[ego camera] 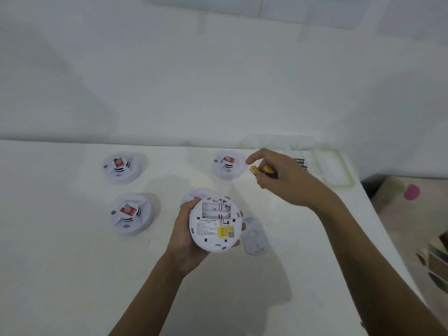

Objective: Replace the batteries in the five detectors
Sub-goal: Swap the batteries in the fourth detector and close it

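Note:
My left hand (185,235) grips a round white detector (215,223) with its back facing me; the battery bay near its top stands empty. My right hand (276,175) is raised to the upper right and pinches two yellow-tipped batteries (260,169). Three more detectors lie face up on the white table (60,275): one at far left (121,167), one at near left (131,213), one at the back (228,164). Another detector (194,196) is partly hidden behind the held one. A white cover plate (254,236) lies beside the held detector.
A clear plastic container (278,141) and its lid (332,167) sit at the back right, with dark batteries (300,162) next to my right hand. The table's right edge drops to a floor with a pink-spotted mat (412,192) and cardboard items (436,260).

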`<move>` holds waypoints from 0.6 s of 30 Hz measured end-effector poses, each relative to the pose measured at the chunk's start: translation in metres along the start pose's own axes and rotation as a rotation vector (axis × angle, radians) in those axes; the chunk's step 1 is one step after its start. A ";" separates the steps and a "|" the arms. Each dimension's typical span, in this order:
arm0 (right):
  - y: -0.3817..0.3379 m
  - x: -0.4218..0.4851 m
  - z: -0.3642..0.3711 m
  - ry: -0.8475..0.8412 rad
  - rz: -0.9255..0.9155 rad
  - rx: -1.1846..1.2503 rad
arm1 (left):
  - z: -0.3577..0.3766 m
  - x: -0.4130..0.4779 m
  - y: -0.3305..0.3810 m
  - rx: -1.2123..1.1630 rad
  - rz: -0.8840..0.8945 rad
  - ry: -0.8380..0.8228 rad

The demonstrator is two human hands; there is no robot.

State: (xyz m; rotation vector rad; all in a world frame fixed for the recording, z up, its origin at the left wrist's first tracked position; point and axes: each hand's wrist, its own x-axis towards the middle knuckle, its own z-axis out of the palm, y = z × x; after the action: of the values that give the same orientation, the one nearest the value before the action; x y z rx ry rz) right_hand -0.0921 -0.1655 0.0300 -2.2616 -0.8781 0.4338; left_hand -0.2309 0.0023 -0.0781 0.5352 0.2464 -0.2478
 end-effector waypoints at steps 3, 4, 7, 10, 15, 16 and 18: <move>0.032 0.011 -0.029 0.023 0.087 -0.073 | 0.008 0.003 -0.001 0.012 -0.001 0.010; 0.045 0.017 -0.038 0.032 0.117 -0.083 | 0.011 0.005 -0.001 0.009 -0.005 0.009; 0.083 0.036 -0.065 0.050 0.208 -0.137 | 0.019 0.012 -0.001 0.010 -0.020 0.036; 0.117 0.055 -0.085 0.015 0.275 -0.231 | 0.025 0.023 -0.002 0.009 -0.034 0.031; 0.161 0.084 -0.092 -0.068 0.334 -0.368 | 0.038 0.048 -0.007 0.019 -0.002 -0.064; 0.169 0.089 -0.090 -0.098 0.325 -0.415 | 0.041 0.054 -0.010 0.023 -0.002 -0.062; 0.185 0.099 -0.087 -0.148 0.304 -0.496 | 0.049 0.066 -0.015 0.027 0.002 -0.047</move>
State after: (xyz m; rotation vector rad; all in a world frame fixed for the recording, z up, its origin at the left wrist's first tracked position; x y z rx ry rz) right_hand 0.1109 -0.2395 -0.0404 -2.8704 -0.7771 0.5740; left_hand -0.1647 -0.0470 -0.0639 0.5554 0.1969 -0.2617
